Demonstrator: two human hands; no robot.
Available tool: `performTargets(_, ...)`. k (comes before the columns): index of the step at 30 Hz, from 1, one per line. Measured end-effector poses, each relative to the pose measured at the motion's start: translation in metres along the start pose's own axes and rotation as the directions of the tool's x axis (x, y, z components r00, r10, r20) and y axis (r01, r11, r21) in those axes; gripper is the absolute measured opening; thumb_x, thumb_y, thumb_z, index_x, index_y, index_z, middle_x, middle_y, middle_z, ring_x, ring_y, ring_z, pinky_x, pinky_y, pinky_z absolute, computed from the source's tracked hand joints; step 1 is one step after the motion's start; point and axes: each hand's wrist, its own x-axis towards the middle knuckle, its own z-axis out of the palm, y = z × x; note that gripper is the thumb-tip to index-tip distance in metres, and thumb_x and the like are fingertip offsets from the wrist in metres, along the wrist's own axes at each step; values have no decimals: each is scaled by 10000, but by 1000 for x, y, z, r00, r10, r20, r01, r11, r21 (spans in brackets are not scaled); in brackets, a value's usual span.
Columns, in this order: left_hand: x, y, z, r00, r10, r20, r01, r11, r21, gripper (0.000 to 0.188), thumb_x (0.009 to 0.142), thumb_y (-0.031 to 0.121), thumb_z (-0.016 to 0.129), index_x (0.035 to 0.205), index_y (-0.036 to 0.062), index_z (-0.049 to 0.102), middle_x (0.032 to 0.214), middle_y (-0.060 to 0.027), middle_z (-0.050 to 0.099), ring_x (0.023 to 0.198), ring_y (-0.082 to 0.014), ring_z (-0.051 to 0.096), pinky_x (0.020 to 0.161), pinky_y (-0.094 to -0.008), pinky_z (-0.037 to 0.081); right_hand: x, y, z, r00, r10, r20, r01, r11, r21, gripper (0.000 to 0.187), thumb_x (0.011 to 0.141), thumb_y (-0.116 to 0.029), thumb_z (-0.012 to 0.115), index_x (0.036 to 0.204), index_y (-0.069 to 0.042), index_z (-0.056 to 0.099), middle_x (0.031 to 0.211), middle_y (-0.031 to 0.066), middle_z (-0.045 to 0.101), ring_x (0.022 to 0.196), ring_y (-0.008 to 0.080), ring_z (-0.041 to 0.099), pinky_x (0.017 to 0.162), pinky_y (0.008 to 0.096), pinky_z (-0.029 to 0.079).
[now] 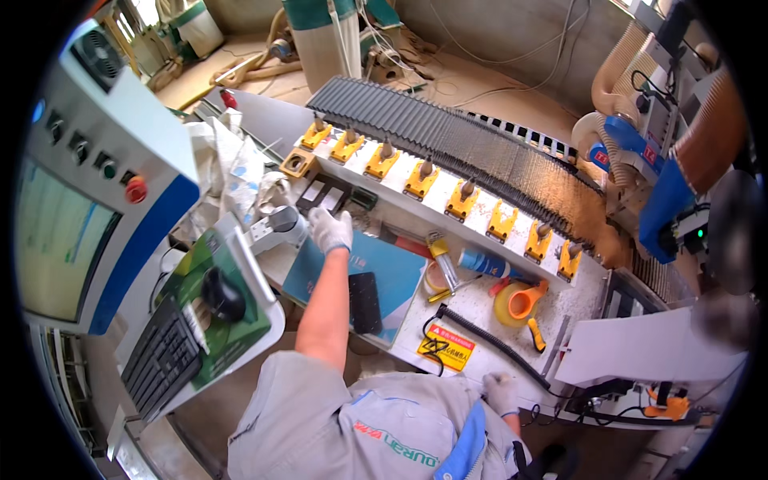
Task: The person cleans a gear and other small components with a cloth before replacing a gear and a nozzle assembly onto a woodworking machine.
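Grey work-shirt shoulders (pixel 352 432) fill the bottom centre of the frame, nearest the lens. At far left stands a grey and blue control cabinet with a lit screen (pixel 72 216), and below it a black keyboard (pixel 164 356) on a white shelf beside a black mouse (pixel 222 294) on a green pad. Just left of centre, the left hand (pixel 331 230), in a white glove, reaches up with fingers spread flat, resting on a black tray with pale rectangular inserts (pixel 322 194); it grips nothing. Under the forearm lies a blue folder (pixel 392 276). Across the upper middle runs a row of yellow tool clips (pixel 448 196). At lower right of centre, the gloved right hand (pixel 502 394) sits on the dusty white bench edge (pixel 480 316), apparently loosely curled, though the view is too small to tell.
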Motion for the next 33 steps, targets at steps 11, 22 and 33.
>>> performTargets(11,153,20,32,867,-460,-190,325,812,-485,683,827,175,773,1377,-108,483,1297,-272,652,1090,-370,707,980,-415,550,-5,-86,-4,996,67,53,-65,997,-38,376,934,-309,726,1103,26,739,992,198,762,901,247,730,847,354,569)
performTargets(22,-23,18,12,988,25,149,51,872,-488,306,980,267,692,1088,-20,707,1058,-127,728,964,-212,692,887,-338,544,60,-154,-24,945,-96,313,138,984,-114,218,914,-174,690,1002,24,720,887,111,719,721,174,657,713,319,548)
performTargets(33,100,7,24,949,306,-77,-277,926,256,524,835,311,729,1277,43,641,1292,-202,642,1226,-378,594,1080,-461,472,50,-151,-20,992,26,120,-21,999,-40,346,888,-281,744,1070,13,736,946,149,755,889,219,732,801,340,579)
